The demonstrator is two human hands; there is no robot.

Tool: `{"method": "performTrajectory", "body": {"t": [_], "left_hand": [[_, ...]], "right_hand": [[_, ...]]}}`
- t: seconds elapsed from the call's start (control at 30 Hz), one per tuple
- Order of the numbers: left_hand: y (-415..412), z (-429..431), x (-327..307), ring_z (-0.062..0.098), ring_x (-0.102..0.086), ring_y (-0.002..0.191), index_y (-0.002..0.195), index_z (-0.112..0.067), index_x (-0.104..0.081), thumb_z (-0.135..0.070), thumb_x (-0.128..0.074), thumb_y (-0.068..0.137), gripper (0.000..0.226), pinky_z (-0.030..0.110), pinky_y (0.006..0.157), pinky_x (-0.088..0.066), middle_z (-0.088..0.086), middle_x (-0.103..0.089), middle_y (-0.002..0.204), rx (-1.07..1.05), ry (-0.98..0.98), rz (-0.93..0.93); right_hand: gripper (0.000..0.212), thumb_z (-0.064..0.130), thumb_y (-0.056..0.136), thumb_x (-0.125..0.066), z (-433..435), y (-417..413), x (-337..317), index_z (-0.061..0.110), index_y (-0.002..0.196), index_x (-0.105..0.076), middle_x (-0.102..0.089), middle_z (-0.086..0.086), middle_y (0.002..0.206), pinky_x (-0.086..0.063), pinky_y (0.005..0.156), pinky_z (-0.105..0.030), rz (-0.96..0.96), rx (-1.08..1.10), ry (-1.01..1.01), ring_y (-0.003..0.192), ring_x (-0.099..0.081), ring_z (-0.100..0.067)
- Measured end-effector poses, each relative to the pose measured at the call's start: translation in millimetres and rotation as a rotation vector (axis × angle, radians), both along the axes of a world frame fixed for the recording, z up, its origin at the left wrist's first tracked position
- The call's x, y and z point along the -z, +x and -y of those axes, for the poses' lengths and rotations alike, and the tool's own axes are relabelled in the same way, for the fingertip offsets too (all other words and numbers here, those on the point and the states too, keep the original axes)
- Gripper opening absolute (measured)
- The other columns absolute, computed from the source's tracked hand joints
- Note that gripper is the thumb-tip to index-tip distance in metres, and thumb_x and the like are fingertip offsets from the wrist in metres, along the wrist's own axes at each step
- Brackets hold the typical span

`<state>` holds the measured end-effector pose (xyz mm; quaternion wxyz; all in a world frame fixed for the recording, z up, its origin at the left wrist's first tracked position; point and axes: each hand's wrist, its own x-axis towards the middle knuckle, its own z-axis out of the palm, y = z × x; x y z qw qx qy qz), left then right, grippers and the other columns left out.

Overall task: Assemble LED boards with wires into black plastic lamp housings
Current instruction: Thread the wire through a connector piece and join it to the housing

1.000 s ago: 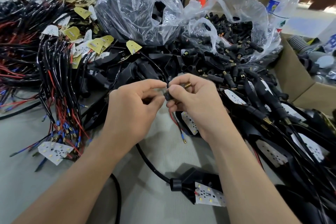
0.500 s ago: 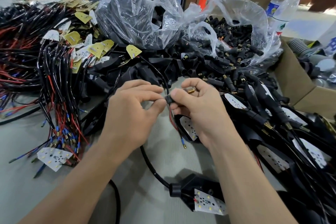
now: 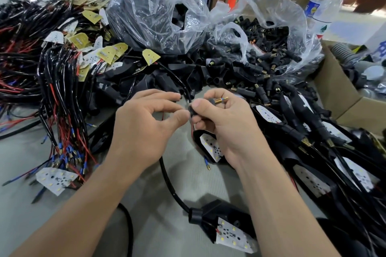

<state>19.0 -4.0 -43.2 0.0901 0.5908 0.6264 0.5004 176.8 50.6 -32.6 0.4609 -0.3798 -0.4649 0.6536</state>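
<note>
- Two clear plastic bags stand at the back of the grey table (image 3: 23,152). The left bag (image 3: 146,2) holds black plastic housings. The right bag (image 3: 292,16) holds small black connectors with brass ends, and more of them spill out in front of it.
- An open cardboard box (image 3: 336,89) at the right edge holds grey ribbed parts, too blurred to name. A plastic bottle (image 3: 323,4) stands behind it.
- The right hand (image 3: 227,125) grips a black connector (image 3: 213,101) between the thumb and curled fingers. The other fingers are folded under it.
- The left hand (image 3: 142,131) pinches the black cable (image 3: 166,175) narrowly between thumb and forefinger, right beside the connector's rear end, with its other fingers loosely curled above.
- The connector sits above the middle of the table, between the two hands. Its long axis lies nearly level, and its brass threaded tip (image 3: 218,100) points right, with coloured wire ends showing out of it.
- The cable curves down from the hands to a black housing (image 3: 221,213) near the bottom edge, whose white LED board (image 3: 234,238) faces up.
- A blue-tipped wire (image 3: 206,162) hangs below the right hand, over another housing with a board (image 3: 211,146).
- A bundle of red and black wires (image 3: 60,100) lies at the left, and assembled housings (image 3: 313,158) are piled at the right.
</note>
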Motion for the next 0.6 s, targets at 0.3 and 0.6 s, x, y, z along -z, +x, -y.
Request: {"method": "performTrajectory", "body": {"t": [0.3, 0.6], "left_hand": [[-0.2, -2.5, 0.0, -0.009, -0.054, 0.118, 0.075, -0.052, -0.068, -0.024, -0.085, 0.081, 0.033, 0.011, 0.106, -0.035, -0.038, -0.066, 0.101, 0.002, -0.001, -0.002], [4.0, -0.7, 4.7, -0.005, -0.061, 0.111, 0.071, -0.051, -0.071, -0.044, -0.082, 0.076, 0.015, 0.017, 0.099, -0.040, -0.030, -0.071, 0.095, -0.078, -0.013, 0.122]], "right_hand": [[0.020, -0.003, 0.089, -0.074, 0.1, 1.3, -2.2, 0.005, 0.102, -0.060, -0.070, -0.016, 0.075, -0.054, 0.054, -0.023, -0.019, -0.021, -0.015, 0.056, -0.065, -0.017], [0.017, -0.002, 0.093, -0.069, 1.0, 1.5, -1.0, 0.013, 0.084, -0.070, -0.075, -0.016, 0.082, -0.055, 0.056, -0.022, -0.028, -0.093, 0.010, 0.059, -0.067, -0.016]]}}
